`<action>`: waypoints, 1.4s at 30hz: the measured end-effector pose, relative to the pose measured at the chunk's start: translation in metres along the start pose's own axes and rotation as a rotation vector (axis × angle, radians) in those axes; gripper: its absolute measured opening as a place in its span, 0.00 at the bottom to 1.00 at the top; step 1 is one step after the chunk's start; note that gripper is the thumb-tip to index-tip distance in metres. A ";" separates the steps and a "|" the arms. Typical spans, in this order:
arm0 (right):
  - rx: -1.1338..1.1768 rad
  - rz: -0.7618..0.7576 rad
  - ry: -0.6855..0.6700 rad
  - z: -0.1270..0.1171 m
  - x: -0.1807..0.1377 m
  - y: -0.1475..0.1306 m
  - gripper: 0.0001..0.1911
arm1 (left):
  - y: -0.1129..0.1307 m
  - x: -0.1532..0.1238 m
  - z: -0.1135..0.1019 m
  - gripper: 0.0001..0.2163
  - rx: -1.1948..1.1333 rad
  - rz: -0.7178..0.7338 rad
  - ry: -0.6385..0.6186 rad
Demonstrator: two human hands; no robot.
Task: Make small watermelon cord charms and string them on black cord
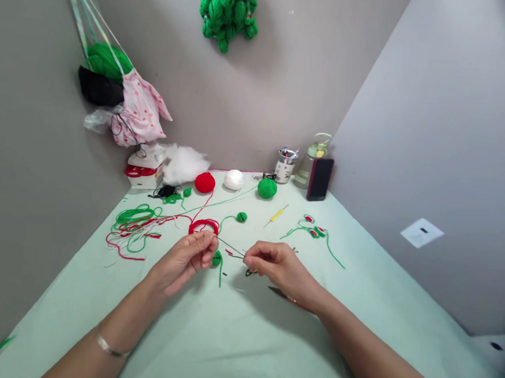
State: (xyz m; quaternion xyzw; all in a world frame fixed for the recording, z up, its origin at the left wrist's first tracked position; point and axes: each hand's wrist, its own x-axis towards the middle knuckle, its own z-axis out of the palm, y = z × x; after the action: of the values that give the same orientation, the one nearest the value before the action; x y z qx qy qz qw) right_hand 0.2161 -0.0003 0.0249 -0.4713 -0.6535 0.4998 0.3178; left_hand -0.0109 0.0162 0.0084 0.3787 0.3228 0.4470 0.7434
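A thin black strand of yarn (231,247) runs taut between my two hands over the table. Its one end is pinched in the fingertips of my left hand (190,260); my right hand (275,262) pinches the other between thumb and forefinger. Partly behind my left fingers lies a small green crocheted ball (216,259) with a dark line and a green tail. A loop of red yarn (196,226) sits just beyond that hand. Below my right hand are a black yarn loop (250,273) and scissors (282,294), partly covered by my forearm.
Tangled red, green and white yarn (133,226) spreads at left. Red (204,182), white (234,179) and green (267,188) yarn balls line the back. A yellow crochet hook (278,214), small green-red pieces (314,231), a phone (320,180) and a bottle (305,171) are at right.
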 end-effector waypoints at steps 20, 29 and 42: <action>0.712 -0.246 1.250 -0.188 -0.004 0.050 0.07 | 0.059 0.000 -0.055 0.06 -0.449 0.433 0.511; 0.725 -0.150 0.785 -0.099 0.002 0.004 0.09 | 0.008 -0.008 0.008 0.06 0.438 0.296 0.178; 0.170 -0.016 -0.065 0.012 -0.006 0.007 0.17 | -0.012 -0.006 0.025 0.17 0.079 0.000 0.096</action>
State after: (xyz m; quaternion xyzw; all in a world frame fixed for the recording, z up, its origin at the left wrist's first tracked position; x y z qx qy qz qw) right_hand 0.2094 -0.0103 0.0152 -0.4209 -0.6226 0.5658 0.3393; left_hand 0.0116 0.0003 0.0118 0.3857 0.3755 0.4516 0.7115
